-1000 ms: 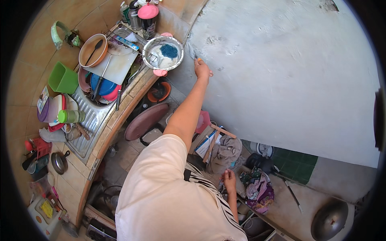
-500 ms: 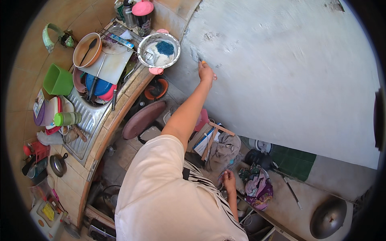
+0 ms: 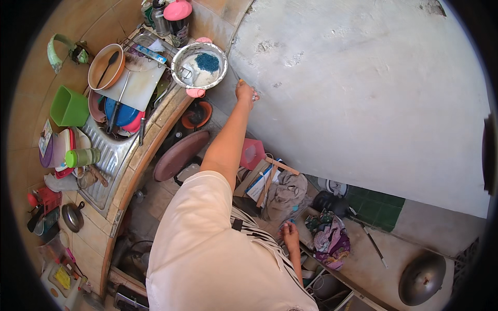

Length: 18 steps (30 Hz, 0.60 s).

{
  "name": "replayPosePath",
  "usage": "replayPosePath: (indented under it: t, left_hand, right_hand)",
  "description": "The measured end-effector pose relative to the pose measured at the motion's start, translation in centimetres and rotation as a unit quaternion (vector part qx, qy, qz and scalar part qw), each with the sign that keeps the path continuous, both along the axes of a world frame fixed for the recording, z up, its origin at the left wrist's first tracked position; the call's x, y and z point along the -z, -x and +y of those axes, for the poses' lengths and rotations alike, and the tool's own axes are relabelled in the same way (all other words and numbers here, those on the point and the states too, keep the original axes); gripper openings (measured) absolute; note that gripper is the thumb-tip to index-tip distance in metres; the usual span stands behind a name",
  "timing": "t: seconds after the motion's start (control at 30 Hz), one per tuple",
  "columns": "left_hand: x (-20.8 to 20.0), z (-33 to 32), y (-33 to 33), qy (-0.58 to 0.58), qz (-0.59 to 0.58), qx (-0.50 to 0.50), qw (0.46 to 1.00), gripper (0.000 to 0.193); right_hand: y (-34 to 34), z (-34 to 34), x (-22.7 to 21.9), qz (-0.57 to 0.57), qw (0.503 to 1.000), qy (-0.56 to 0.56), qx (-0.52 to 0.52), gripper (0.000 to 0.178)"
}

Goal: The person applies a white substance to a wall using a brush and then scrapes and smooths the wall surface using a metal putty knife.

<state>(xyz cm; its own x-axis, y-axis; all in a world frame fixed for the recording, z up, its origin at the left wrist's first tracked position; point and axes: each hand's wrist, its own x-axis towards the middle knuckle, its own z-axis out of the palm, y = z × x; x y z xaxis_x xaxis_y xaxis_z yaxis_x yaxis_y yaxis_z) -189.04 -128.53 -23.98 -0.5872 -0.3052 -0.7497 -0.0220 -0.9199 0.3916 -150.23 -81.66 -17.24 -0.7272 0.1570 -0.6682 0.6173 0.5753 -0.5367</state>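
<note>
My left hand (image 3: 245, 92) reaches out to the far left part of the pale grey wall (image 3: 353, 88). Its fingers are closed round a small tool with an orange end (image 3: 240, 81); the rest of it is mostly hidden. Just left of this hand, on the counter's corner, stands a pot with pink handles (image 3: 181, 79). White paste and a blue mesh-like clump (image 3: 207, 62) lie in it. Lower down, my right hand (image 3: 292, 237) stays near my striped clothing, fingers curled together. A bit of blue shows at its fingertips, too small to name.
Along the left runs a tiled counter (image 3: 136, 161) with a steel sink, dishes, an orange bowl (image 3: 107, 66) and a green container (image 3: 68, 106). Below lie a round brown lid-like piece (image 3: 181, 155), a grey cloth (image 3: 288, 192) and purple fabric (image 3: 332, 242). A dark wok lid (image 3: 423, 279) rests at lower right.
My left hand has moved left along the wall, closer to the pot, with the small tool still in it. The right hand has shifted only slightly. The whole view has drifted a little.
</note>
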Motion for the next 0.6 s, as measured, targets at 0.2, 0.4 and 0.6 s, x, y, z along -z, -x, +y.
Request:
replayPosePath:
  t: [0.2,0.4,0.6]
  left_hand:
    - [-4.3,4.6,-2.3,0.051,0.046,0.046,0.997,0.034]
    - [0.2,-0.8,0.8,-0.03,0.005,0.023,0.999,0.047]
    - [-8.8,8.4,-3.9,0.116,0.045,0.113,0.986,0.055]
  right_hand:
    - [0.2,0.3,0.8,-0.017,0.997,-0.027,-0.071,0.041]
    - [4.1,-0.5,-0.1,0.014,0.999,0.012,-0.047,0.041]
    - [3.7,-1.2,0.7,-0.018,0.997,0.004,-0.078,0.041]
